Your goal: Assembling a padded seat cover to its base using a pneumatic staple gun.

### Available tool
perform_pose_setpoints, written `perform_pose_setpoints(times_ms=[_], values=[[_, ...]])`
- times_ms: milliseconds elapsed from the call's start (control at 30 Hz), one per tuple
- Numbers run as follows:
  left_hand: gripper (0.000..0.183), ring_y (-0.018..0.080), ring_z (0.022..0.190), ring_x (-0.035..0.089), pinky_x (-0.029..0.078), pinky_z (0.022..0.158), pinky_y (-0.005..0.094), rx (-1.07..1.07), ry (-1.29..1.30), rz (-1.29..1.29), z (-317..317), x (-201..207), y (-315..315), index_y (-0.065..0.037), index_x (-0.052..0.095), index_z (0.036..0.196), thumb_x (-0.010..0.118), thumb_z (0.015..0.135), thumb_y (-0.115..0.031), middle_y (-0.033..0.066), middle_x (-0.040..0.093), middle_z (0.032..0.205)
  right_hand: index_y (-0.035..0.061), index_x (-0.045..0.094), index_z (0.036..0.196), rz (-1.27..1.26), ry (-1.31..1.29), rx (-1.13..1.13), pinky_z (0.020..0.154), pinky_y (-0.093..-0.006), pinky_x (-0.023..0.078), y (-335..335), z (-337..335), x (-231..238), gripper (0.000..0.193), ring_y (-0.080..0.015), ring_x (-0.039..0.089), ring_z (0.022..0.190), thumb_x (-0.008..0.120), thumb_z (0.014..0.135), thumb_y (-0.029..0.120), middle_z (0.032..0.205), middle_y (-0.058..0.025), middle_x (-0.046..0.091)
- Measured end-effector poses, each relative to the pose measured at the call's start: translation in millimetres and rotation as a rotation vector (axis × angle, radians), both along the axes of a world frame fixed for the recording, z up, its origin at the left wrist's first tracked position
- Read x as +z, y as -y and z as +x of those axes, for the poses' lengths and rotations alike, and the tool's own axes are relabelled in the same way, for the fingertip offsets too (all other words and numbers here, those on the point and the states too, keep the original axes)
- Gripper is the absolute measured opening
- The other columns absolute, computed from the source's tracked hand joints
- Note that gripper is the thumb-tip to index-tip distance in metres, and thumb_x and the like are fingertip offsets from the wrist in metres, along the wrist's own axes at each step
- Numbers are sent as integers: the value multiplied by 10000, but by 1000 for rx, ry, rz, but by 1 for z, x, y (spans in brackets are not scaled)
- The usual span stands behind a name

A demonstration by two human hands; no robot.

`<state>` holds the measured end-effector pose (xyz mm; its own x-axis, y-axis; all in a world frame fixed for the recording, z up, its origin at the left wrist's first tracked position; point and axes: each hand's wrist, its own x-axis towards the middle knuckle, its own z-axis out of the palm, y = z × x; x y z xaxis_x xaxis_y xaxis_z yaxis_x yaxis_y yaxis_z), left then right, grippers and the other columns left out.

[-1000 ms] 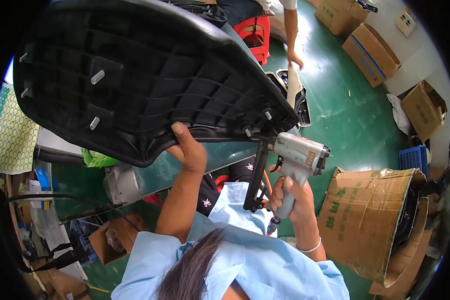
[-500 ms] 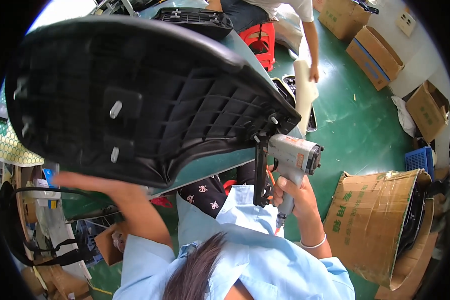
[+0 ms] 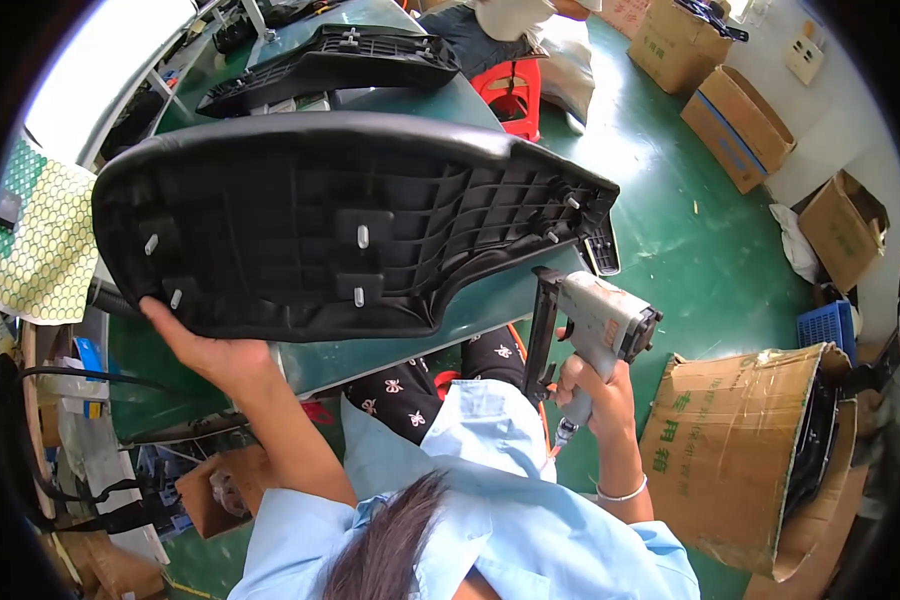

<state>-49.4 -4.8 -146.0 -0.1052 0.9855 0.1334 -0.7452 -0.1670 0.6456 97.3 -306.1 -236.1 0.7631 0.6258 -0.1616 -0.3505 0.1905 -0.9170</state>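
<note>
A long black seat base [image 3: 280, 200] with a ribbed plastic underside and a padded cover faces me, tilted up at the table's edge. Pale metal studs stick out of its ribs. My left hand [image 3: 210, 355] grips its lower left edge, the rest of the fingers hidden behind it. In my right hand [image 3: 595, 390] is a grey air staple gun [image 3: 602, 315], fingers wrapped round its handle, with an orange hose from its lower end. Its nose points up, just below the narrow right end of the seat base and apart from it.
A second black seat base [image 3: 370, 62] lies farther back on the table [image 3: 480, 300]. Behind it a person sits on a red stool [image 3: 515, 95]. A big cardboard box [image 3: 725, 450] stands at my right, near a blue crate [image 3: 827, 328]. A honeycomb-patterned sheet [image 3: 45, 240] hangs at the left.
The seat base has come down and its broad end swung right, showing more studs. My left hand now holds its edge. The staple gun has drawn slightly away. The person behind has pulled their arm back.
</note>
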Motion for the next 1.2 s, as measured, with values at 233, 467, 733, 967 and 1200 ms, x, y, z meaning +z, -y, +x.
perform_pose_setpoints(times_ms=[233, 467, 733, 967, 1200], values=[[621, 277, 1233, 443, 349, 1052, 443, -59, 65, -58, -11, -10, -5, -122, 449, 1336, 511, 882, -542, 73, 455, 1364, -39, 553, 1051, -63, -26, 84, 462, -238, 429, -8, 20, 8, 311, -104, 507, 484, 627, 824, 161, 606, -21, 504], [696, 273, 1236, 430, 341, 1053, 431, -93, 42, -2, -14, -24, -9, -127, 430, 1349, 514, 848, -603, 68, 433, 1379, -20, 534, 1046, -171, -8, 215, 464, -253, 435, -12, 40, 13, 304, -111, 509, 487, 627, 826, 168, 600, -17, 495], [696, 265, 1253, 406, 324, 1061, 409, -66, 24, -9, -2, -24, 7, -129, 399, 1371, 478, 868, -604, 67, 398, 1402, -44, 497, 1088, -178, -50, 277, 476, -266, 444, -17, 17, 9, 368, -131, 513, 484, 640, 820, 164, 610, -35, 505], [679, 278, 1245, 420, 338, 1054, 436, -145, 76, -50, -2, -36, 3, -138, 411, 1360, 482, 867, -600, 81, 420, 1383, -52, 522, 1060, -179, -34, 344, 497, -272, 436, -24, 1, 22, 315, -139, 521, 513, 615, 806, 110, 618, -48, 513], [702, 270, 1244, 418, 330, 1062, 420, -91, 45, -35, -1, -47, -5, -131, 393, 1370, 462, 868, -617, 78, 408, 1391, -19, 559, 1040, -85, -151, 481, 475, -245, 405, -19, 2, 24, 294, -111, 510, 516, 667, 780, 68, 663, -33, 545]])
